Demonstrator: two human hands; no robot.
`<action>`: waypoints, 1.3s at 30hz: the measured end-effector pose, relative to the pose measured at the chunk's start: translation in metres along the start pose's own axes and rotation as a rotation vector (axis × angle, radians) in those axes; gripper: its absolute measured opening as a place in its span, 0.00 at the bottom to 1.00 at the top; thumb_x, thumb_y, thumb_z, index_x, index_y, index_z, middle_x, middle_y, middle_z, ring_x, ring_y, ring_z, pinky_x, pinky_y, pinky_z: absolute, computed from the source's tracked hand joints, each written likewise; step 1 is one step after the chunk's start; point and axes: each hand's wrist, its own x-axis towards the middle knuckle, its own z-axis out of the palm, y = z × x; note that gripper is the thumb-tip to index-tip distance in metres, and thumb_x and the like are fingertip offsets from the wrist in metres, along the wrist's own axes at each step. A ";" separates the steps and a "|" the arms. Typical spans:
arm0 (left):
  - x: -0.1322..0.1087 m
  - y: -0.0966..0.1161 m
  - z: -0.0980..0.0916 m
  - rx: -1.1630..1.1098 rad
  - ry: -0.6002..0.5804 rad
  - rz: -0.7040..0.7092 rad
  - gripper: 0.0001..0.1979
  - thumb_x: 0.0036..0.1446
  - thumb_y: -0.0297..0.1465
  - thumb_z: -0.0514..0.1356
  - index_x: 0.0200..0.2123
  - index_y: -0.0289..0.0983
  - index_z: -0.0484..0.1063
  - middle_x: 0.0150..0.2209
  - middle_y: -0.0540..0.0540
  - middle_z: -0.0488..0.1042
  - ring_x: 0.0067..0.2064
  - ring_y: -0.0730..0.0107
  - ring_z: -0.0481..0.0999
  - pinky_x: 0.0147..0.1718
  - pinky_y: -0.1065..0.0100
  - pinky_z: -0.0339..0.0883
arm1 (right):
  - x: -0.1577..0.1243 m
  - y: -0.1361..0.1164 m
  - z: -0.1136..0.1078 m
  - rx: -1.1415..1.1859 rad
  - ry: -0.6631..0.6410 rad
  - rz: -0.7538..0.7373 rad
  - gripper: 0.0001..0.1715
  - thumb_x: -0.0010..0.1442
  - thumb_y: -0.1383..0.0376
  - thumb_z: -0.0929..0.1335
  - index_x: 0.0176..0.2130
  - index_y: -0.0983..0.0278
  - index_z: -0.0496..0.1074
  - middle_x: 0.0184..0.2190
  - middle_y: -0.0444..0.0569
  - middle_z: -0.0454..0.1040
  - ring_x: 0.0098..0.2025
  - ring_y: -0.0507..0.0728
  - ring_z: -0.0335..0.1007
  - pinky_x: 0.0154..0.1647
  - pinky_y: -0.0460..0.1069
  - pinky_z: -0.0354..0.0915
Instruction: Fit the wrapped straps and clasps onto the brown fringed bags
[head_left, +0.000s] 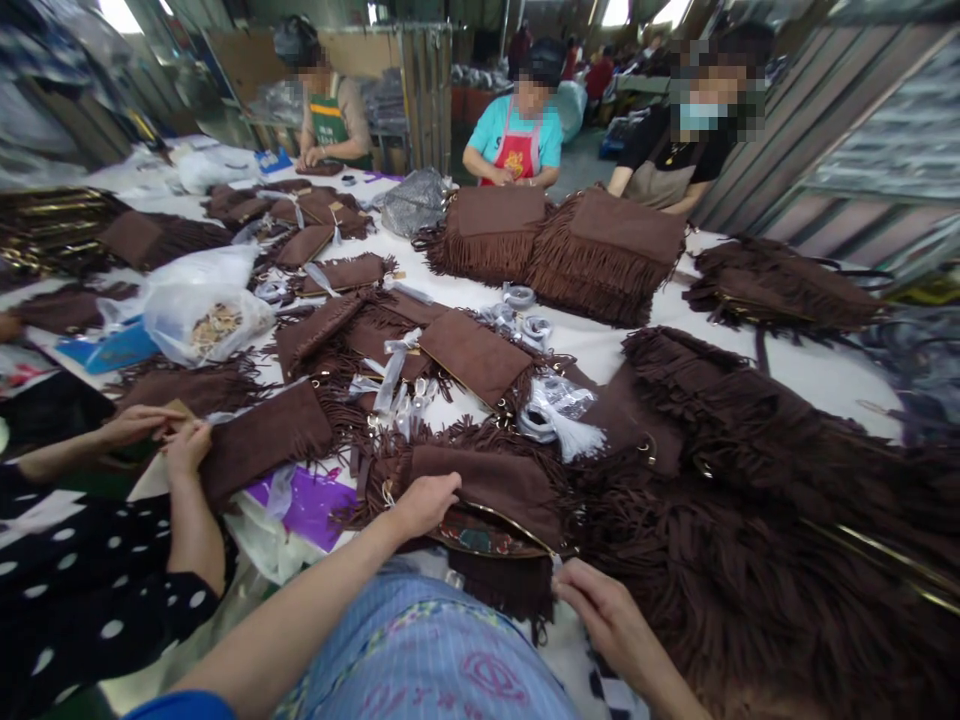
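In front of me lies a dark brown fringed bag [495, 470], its gold-toothed zipper [517, 530] partly open. A patterned lining [480, 540] shows through the gap. My left hand [427, 503] is closed on the bag's edge at the left part of the opening. At the right end of the zipper, my right hand [596, 597] pinches a small pale piece that looks like the zipper pull [556, 563]. Brown fringe hangs below the opening toward my striped blue apron [435, 650].
A large heap of fringed bags [720, 560] lies close on my right. Ahead are brown pouches [476, 355], wrapped straps [536, 330] and a white tassel [577, 430]. At left, a co-worker's hands [184, 440] hold a brown piece. Several people work across the table.
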 end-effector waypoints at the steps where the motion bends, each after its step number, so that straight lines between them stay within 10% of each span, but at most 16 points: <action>1: 0.004 0.000 -0.005 -0.012 0.008 -0.006 0.05 0.61 0.27 0.53 0.40 0.39 0.65 0.37 0.45 0.74 0.43 0.60 0.74 0.44 0.65 0.63 | 0.007 0.002 0.007 -0.019 -0.024 -0.025 0.17 0.61 0.55 0.64 0.26 0.60 0.72 0.28 0.46 0.73 0.32 0.56 0.69 0.35 0.47 0.65; 5: 0.019 -0.005 -0.021 -0.093 -0.001 -0.010 0.04 0.59 0.30 0.54 0.38 0.40 0.67 0.34 0.48 0.73 0.40 0.63 0.72 0.42 0.68 0.62 | 0.033 0.016 0.031 0.024 -0.006 -0.053 0.17 0.62 0.55 0.63 0.27 0.60 0.71 0.33 0.52 0.76 0.52 0.63 0.68 0.53 0.54 0.62; 13: 0.051 -0.031 -0.012 -0.360 -0.059 -0.095 0.03 0.54 0.28 0.53 0.31 0.36 0.66 0.30 0.52 0.69 0.35 0.69 0.68 0.36 0.71 0.61 | 0.061 0.013 0.038 0.144 -0.009 0.016 0.16 0.60 0.55 0.64 0.26 0.61 0.69 0.54 0.59 0.73 0.55 0.63 0.67 0.53 0.56 0.61; 18: 0.059 -0.042 0.004 -0.481 -0.053 -0.200 0.02 0.51 0.28 0.54 0.29 0.36 0.65 0.26 0.54 0.66 0.31 0.71 0.65 0.33 0.70 0.60 | 0.080 -0.005 0.070 0.219 -0.172 -0.005 0.12 0.58 0.61 0.65 0.24 0.61 0.68 0.41 0.51 0.77 0.53 0.60 0.68 0.53 0.52 0.60; 21: 0.062 -0.046 0.011 -0.552 -0.050 -0.241 0.02 0.50 0.28 0.55 0.29 0.35 0.65 0.25 0.55 0.65 0.30 0.72 0.64 0.31 0.71 0.59 | 0.100 -0.007 0.098 0.321 -0.222 0.099 0.12 0.54 0.59 0.67 0.23 0.61 0.67 0.28 0.43 0.72 0.34 0.54 0.72 0.36 0.47 0.65; 24: 0.065 -0.048 0.017 -0.619 -0.048 -0.266 0.03 0.48 0.28 0.57 0.28 0.35 0.65 0.24 0.55 0.65 0.28 0.73 0.63 0.30 0.71 0.59 | 0.123 -0.002 0.118 0.388 -0.293 0.197 0.14 0.51 0.55 0.68 0.23 0.61 0.65 0.16 0.34 0.61 0.14 0.48 0.57 0.17 0.43 0.54; 31: 0.043 -0.038 0.007 -0.777 0.026 -0.123 0.19 0.46 0.20 0.55 0.44 0.36 0.65 0.35 0.51 0.69 0.36 0.73 0.69 0.38 0.71 0.64 | 0.143 0.010 0.129 0.533 -0.251 0.423 0.22 0.43 0.47 0.70 0.22 0.60 0.64 0.09 0.31 0.51 0.13 0.45 0.41 0.15 0.44 0.39; 39: -0.003 -0.023 -0.006 -0.143 0.019 0.016 0.09 0.52 0.19 0.51 0.27 0.37 0.67 0.37 0.47 0.68 0.39 0.66 0.69 0.41 0.68 0.63 | 0.140 0.013 0.129 0.579 -0.209 0.515 0.26 0.41 0.42 0.72 0.23 0.61 0.67 0.09 0.30 0.46 0.14 0.45 0.34 0.16 0.45 0.35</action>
